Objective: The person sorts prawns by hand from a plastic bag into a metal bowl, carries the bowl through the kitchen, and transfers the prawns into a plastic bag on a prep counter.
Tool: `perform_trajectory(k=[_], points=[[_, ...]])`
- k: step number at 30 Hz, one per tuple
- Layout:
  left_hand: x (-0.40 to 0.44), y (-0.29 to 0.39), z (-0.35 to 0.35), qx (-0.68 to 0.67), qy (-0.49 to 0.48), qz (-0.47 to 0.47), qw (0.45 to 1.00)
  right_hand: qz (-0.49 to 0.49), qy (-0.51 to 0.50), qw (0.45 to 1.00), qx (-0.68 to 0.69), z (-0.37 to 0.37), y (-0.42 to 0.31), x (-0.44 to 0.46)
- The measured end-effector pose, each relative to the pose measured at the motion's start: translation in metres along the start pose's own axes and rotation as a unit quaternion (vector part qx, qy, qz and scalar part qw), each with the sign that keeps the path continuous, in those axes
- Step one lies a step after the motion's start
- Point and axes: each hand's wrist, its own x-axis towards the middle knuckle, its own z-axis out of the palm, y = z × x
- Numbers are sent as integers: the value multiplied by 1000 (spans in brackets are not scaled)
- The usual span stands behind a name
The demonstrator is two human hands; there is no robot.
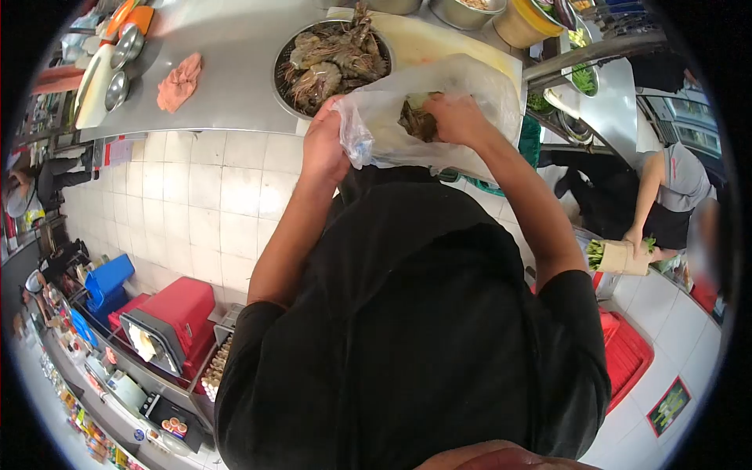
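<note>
A clear plastic bag (376, 106) is spread open at the counter's edge in front of me. My left hand (323, 149) is closed on the left side of its mouth. Inside the bag, my right hand (458, 119) has its fingers closed on a dark greenish-brown prawn (417, 121); the fingertips are partly hidden. Just beyond my left hand stands a round metal colander (277, 77), heaped with large raw prawns (337, 61). Behind the bag lies a pale cutting board (427, 39).
On the steel counter (235, 47) lie a crumpled pink cloth (180, 82) and metal bowls (117, 90). A yellow tub (526, 23) stands at the back right. A co-worker (674, 188) on the right holds wrapped greens (623, 256). Red bins (184, 313) stand behind me, left.
</note>
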Motion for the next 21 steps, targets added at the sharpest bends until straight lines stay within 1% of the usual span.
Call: perform_trajectory(k=[1,4,5,7,9,10,13,16,19,21], points=[[0,0,2,2,-6,6,1000,8,-28,999,-12,-2,0,-1],[1,-1,-3,26,-8,22,999,52,-80,995,9,-5,6,-6],[-1,-1,-5,35,2,26,999,91,-57,991,83,-7,8,-9],[-6,-2,-6,51,24,34,998,167,-12,959,228,-12,16,-16],[-12,0,-7,39,31,31,998,92,58,966,232,30,43,-13],[-15,0,-8,35,35,30,998,54,94,966,236,37,44,-11],[-16,-1,-10,28,40,31,998,47,55,985,154,38,34,-15],[-16,-1,-4,25,47,41,998,104,-5,966,237,14,11,-19],[-14,-3,-3,25,37,39,998,168,-34,972,158,23,2,-4],[-12,-5,-7,24,20,38,999,142,-33,980,135,22,-3,0]])
